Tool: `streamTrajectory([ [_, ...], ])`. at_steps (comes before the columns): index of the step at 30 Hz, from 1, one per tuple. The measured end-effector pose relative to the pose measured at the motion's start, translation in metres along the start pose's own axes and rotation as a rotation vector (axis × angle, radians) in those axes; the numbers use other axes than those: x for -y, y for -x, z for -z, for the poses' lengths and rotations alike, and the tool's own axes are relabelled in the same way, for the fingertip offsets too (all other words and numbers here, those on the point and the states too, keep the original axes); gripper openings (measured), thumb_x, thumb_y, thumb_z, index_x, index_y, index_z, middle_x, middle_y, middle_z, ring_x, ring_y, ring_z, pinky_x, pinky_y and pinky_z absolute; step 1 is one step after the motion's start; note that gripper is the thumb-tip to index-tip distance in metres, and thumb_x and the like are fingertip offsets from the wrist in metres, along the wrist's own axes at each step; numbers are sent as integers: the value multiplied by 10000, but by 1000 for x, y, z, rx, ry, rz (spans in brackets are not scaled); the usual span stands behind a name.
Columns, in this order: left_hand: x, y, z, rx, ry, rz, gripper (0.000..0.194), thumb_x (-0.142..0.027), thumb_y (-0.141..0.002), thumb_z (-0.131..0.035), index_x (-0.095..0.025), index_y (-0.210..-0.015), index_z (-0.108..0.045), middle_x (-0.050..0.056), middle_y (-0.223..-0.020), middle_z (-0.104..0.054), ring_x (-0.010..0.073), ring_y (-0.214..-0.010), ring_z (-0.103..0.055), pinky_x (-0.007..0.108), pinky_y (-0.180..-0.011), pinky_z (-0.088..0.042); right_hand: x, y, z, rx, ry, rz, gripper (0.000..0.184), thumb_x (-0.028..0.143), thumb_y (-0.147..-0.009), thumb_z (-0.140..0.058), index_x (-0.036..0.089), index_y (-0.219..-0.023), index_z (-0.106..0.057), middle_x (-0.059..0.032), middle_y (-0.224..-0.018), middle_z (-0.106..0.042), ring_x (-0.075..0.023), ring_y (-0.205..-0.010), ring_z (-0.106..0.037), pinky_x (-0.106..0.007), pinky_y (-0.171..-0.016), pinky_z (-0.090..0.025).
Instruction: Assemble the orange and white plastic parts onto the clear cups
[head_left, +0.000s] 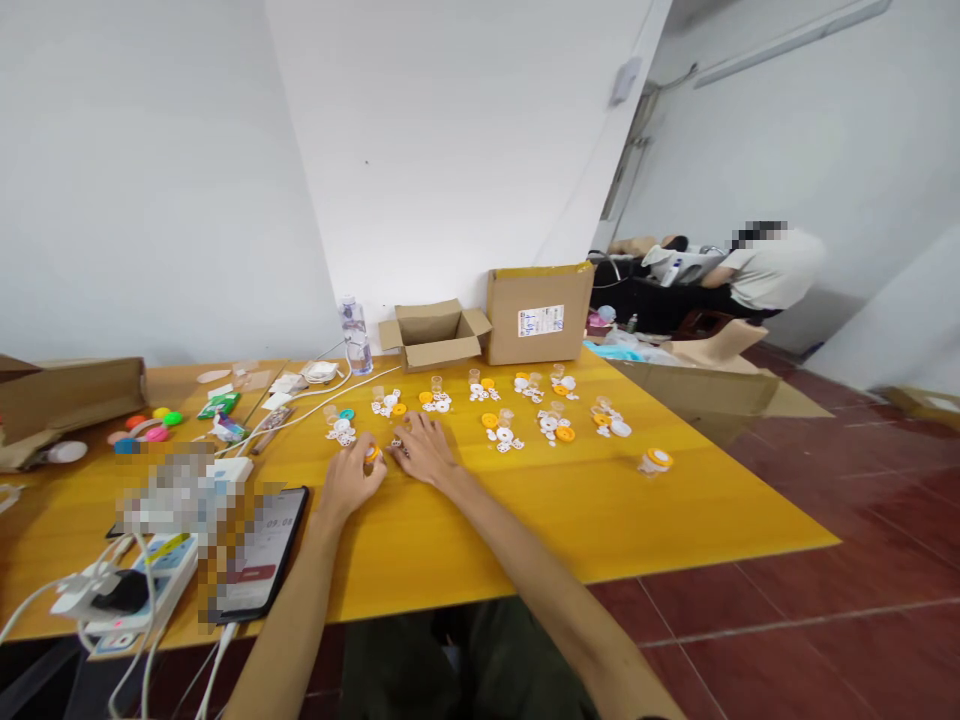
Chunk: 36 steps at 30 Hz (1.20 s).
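Note:
My left hand (351,480) is closed around a small round part with an orange rim (372,453), just above the table. Beside it, my right hand (426,450) reaches down with bent fingers, their tips at small white pieces with dark dots (399,446). The fingers partly cover those pieces. Several little groups of parts lie beyond the hands, among them orange rings (565,434), white discs (504,436), clear small cups (436,384) and a teal ring (346,414). Apart from them, at the right, stands a clear cup with an orange-and-white top (656,460).
An open carton (440,352) and a closed cardboard box (536,340) stand at the back, by a water bottle (355,335). At left lie a phone (262,560), a power strip (169,580), cables and coloured balls (157,433). A person (780,270) sits far right.

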<state>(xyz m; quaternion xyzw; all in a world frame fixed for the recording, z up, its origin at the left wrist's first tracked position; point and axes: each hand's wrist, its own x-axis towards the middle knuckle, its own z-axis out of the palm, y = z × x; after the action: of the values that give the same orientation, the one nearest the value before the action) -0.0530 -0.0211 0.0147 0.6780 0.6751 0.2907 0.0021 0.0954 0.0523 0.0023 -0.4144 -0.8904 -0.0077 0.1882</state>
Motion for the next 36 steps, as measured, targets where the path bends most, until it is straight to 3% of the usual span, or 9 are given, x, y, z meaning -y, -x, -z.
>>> streamTrajectory([
  [15, -3, -1, -5, 63, -83, 18, 128, -232, -847, -487, -242, -930, -584, 22, -826, -683, 211, -785, -676, 290, -713, -478, -32, 8, 0, -10, 26, -42, 194, 279, -1005, -477, 236, -1074, -653, -97, -1152, -635, -216, -1072, -578, -337, -886, -458],
  [22, -3, 0, -8, 63, -32, -90, 136, -233, -847, -471, -239, -927, -580, 34, -896, -691, 214, -808, -672, 299, -722, -489, -55, 18, 4, -19, 68, -124, 185, 273, -1006, -483, 230, -1065, -652, -110, -1164, -637, -227, -1059, -598, -347, -895, -462],
  [36, -3, 2, -17, 118, 97, -239, 236, -268, -880, -501, -241, -1092, -602, 53, -1003, -714, 225, -877, -682, 335, -819, -532, -55, 21, 4, -57, 41, -149, 221, 328, -1007, -490, 237, -1103, -667, -113, -1180, -646, -236, -1057, -616, -348, -883, -466],
])
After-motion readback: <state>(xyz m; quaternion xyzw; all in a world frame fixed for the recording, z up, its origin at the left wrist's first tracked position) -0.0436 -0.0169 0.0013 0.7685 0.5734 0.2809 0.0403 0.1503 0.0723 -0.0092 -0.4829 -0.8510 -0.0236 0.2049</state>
